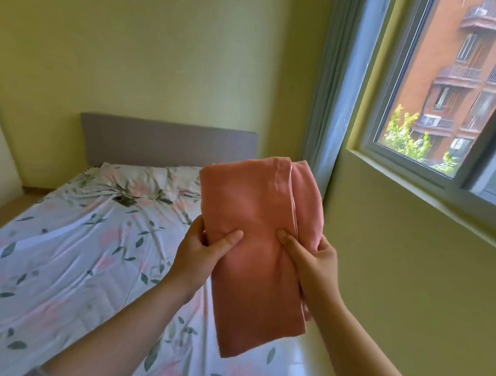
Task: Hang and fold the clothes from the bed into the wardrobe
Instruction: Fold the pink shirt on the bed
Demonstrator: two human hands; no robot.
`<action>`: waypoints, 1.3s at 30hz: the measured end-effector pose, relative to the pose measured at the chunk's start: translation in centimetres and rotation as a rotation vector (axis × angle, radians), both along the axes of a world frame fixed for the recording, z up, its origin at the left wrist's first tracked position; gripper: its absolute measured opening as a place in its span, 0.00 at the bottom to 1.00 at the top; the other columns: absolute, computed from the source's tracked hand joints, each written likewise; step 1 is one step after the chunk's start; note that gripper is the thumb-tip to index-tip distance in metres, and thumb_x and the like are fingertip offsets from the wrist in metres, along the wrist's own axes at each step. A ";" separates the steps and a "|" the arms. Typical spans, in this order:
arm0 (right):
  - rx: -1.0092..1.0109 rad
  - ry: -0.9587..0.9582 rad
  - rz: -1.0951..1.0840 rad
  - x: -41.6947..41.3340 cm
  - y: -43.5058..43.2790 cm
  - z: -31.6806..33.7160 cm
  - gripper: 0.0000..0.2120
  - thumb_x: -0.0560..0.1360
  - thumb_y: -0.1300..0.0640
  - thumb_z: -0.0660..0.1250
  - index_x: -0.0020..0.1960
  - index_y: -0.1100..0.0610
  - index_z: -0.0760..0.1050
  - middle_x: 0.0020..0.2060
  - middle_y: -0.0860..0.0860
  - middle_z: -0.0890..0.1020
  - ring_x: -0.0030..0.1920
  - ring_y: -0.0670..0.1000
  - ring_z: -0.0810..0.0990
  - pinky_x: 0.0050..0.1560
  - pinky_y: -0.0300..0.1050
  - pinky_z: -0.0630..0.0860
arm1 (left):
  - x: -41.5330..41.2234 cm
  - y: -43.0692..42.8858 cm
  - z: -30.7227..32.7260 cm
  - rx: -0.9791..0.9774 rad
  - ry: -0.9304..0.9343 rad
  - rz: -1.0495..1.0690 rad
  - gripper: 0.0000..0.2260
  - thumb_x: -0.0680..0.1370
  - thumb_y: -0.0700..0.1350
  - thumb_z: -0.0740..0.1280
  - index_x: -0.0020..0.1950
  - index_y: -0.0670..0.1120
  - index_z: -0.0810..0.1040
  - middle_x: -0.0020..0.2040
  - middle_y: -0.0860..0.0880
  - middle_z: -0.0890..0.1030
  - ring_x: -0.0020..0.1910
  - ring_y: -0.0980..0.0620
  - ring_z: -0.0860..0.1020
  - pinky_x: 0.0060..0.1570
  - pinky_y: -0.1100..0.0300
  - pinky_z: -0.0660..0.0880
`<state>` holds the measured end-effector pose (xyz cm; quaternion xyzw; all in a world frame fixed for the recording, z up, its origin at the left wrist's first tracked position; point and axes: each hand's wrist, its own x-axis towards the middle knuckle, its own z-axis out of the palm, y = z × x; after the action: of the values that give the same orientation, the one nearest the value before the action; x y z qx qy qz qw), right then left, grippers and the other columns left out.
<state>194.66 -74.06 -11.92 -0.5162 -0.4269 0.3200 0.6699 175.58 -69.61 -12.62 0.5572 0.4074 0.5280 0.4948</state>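
Note:
A folded salmon-pink garment (257, 206) is held up in the air over the right side of the bed (63, 252). My left hand (202, 252) grips its left edge, thumb on top of the cloth. My right hand (312, 261) grips its right edge, thumb pressed on the front. The garment is a long flat rectangle, folded in layers, with its lower end hanging below my hands. The bed has a floral sheet with green leaves and pink blooms, and no other clothes show on it. The wardrobe is out of view.
A grey headboard (168, 142) and a floral pillow (151, 179) are at the far end of the bed. A small dark object (124, 200) lies near the pillow. A window (450, 92) with a curtain (330, 105) fills the wall on the right.

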 end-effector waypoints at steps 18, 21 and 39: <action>0.207 -0.200 0.347 4.1 -1.5 17.1 0.23 0.63 0.57 0.81 0.54 0.51 0.76 0.45 0.50 0.86 0.44 0.46 0.85 0.38 0.43 0.82 | 1.6 -7.4 17.0 0.373 0.053 0.325 0.21 0.66 0.57 0.74 0.57 0.58 0.75 0.49 0.60 0.83 0.46 0.61 0.82 0.40 0.68 0.77; 0.276 -0.227 0.414 0.7 -2.2 20.1 0.25 0.63 0.57 0.81 0.56 0.52 0.76 0.45 0.49 0.85 0.41 0.44 0.85 0.33 0.37 0.79 | -1.8 -9.9 19.8 0.441 0.079 0.422 0.21 0.66 0.57 0.74 0.56 0.58 0.75 0.49 0.61 0.83 0.46 0.62 0.82 0.40 0.70 0.76; 0.534 -0.103 1.036 -17.7 -3.6 23.9 0.18 0.65 0.53 0.80 0.49 0.54 0.76 0.37 0.42 0.84 0.39 0.43 0.83 0.34 0.39 0.78 | -12.1 -24.6 24.2 0.495 0.270 1.142 0.21 0.68 0.56 0.74 0.59 0.59 0.74 0.52 0.62 0.82 0.50 0.65 0.80 0.49 0.66 0.74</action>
<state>176.96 -77.69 12.02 -0.0684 -0.7215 0.4619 0.5112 163.45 -94.21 11.57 0.4118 0.5649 0.7122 -0.0638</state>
